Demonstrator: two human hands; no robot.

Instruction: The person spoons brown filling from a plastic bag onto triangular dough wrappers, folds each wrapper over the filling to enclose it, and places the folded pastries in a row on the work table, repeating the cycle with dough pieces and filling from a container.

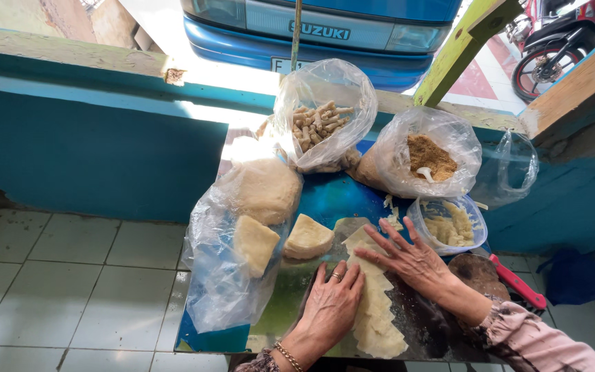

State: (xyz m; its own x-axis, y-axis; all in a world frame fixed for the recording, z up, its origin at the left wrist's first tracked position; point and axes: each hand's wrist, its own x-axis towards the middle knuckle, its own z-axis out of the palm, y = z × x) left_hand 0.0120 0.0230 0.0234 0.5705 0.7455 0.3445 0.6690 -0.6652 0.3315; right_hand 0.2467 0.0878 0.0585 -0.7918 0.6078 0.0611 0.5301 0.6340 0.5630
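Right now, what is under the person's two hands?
A pale flattened dough strip lies under the left hand and right hand, on a dark board. The dough beneath the palms is covered.

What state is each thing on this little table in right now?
Pale flattened dough strip: pressed flat under both hands.
Left hand: open, palm down.
Right hand: open, fingers spread.
Clear plastic bag of brown crumbs: open.
Clear bag of dough lumps: open, slumped.
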